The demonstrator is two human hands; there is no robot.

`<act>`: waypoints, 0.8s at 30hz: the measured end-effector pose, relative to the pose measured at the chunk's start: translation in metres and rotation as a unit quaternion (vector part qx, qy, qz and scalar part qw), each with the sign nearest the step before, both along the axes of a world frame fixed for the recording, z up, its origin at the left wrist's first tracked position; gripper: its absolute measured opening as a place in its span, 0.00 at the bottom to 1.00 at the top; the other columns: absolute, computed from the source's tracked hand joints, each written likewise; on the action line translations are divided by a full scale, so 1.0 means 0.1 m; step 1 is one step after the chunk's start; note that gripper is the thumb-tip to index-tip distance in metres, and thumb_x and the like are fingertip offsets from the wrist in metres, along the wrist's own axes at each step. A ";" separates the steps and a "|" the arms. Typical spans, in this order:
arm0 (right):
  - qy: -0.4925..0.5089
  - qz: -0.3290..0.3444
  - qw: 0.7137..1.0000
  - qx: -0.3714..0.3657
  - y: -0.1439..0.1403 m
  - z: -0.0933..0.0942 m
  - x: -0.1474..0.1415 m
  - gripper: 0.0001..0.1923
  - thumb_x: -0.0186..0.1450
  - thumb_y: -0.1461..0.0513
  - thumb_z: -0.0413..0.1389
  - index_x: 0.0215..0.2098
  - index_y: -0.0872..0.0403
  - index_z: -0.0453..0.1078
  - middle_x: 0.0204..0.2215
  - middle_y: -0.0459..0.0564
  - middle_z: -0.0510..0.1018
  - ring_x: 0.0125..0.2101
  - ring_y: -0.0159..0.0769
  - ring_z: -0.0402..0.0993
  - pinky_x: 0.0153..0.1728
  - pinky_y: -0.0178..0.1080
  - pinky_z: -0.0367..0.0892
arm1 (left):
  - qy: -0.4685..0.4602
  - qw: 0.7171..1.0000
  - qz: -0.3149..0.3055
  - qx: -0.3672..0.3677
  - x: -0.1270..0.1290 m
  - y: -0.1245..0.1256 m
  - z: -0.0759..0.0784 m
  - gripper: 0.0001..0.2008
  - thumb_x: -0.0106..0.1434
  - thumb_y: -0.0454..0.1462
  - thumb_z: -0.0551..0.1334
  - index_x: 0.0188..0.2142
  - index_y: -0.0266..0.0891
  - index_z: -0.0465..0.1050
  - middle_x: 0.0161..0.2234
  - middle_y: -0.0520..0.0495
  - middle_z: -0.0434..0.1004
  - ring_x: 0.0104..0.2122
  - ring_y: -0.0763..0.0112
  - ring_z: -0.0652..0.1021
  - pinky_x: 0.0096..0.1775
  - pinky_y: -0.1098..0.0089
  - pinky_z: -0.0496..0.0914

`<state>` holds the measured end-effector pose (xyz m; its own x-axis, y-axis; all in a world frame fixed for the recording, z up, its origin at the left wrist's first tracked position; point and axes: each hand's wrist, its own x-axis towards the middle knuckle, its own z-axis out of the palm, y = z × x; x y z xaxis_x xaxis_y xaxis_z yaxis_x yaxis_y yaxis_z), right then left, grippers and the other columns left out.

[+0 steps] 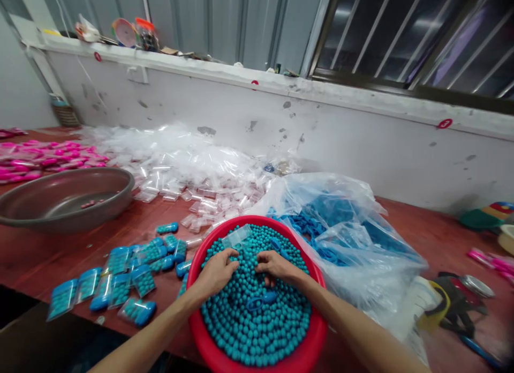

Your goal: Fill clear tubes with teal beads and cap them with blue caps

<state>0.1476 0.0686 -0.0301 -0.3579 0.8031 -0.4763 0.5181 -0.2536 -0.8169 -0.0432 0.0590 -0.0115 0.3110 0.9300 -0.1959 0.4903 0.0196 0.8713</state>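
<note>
A red round basin (209,346) at the table's near edge is full of small teal balls (257,319). Both of my hands rest in it. My left hand (217,272) lies palm down on the balls with its fingers curled into them. My right hand (273,267) does the same just beside it, and the fingertips of the two hands nearly meet. A small clear bag (236,236) lies on the balls at the basin's far side. A blue plastic piece (261,299) lies on the balls just below my hands.
Filled clear packets of teal balls with blue ends (116,284) lie left of the basin. A grey metal bowl (64,199) stands at far left, pink packets (44,159) behind it. Empty clear bags (188,164) pile up against the wall. A large plastic bag of blue parts (341,228) lies right.
</note>
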 end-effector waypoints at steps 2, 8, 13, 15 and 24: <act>0.034 0.000 0.999 -0.003 -0.06 0.01 0.04 0.08 0.55 0.60 0.51 0.33 0.54 0.61 0.20 0.38 0.65 0.14 0.24 0.66 0.13 0.26 0.59 | -0.025 0.999 -0.003 -0.033 0.04 0.01 -0.01 0.16 0.53 0.37 0.52 0.42 0.34 0.64 0.19 0.56 0.61 0.16 0.74 0.65 0.20 0.74 0.56; 0.153 -0.009 0.988 -0.018 -0.21 0.09 -0.01 0.18 0.52 0.54 0.56 0.37 0.55 0.63 0.22 0.41 0.69 0.15 0.26 0.69 0.13 0.26 0.60 | -0.088 0.994 -0.014 -0.069 0.23 -0.05 0.01 0.15 0.52 0.39 0.54 0.39 0.37 0.64 0.21 0.56 0.62 0.18 0.76 0.66 0.18 0.76 0.56; 0.166 -0.011 0.986 -0.003 -0.30 0.21 -0.05 0.17 0.53 0.53 0.55 0.34 0.56 0.65 0.26 0.45 0.73 0.15 0.25 0.68 0.13 0.26 0.59 | -0.180 0.979 -0.034 -0.089 0.25 -0.10 0.03 0.09 0.53 0.40 0.54 0.33 0.37 0.62 0.26 0.54 0.67 0.27 0.74 0.71 0.24 0.77 0.62; 0.157 -0.027 0.987 0.007 -0.31 0.24 -0.03 0.16 0.56 0.51 0.51 0.31 0.57 0.64 0.24 0.44 0.73 0.13 0.23 0.65 0.11 0.26 0.57 | -0.254 0.957 -0.054 -0.129 0.22 -0.11 0.03 0.10 0.54 0.41 0.56 0.34 0.37 0.61 0.26 0.53 0.68 0.27 0.74 0.72 0.24 0.76 0.62; -0.022 -0.059 0.971 0.229 -0.29 0.49 0.09 0.12 0.61 0.60 0.48 0.39 0.55 0.69 0.24 0.45 0.73 0.21 0.30 0.67 0.24 0.32 0.62 | -0.293 0.932 -0.107 -0.183 0.16 -0.18 0.09 0.13 0.54 0.41 0.59 0.37 0.38 0.63 0.25 0.54 0.67 0.24 0.75 0.72 0.24 0.75 0.65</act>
<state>0.1569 0.0396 0.0188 -0.2372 0.9688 -0.0726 0.5447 0.0708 -0.8356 -0.0268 0.0410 -0.0023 0.6353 0.7384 -0.2261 -0.0416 0.3251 0.9448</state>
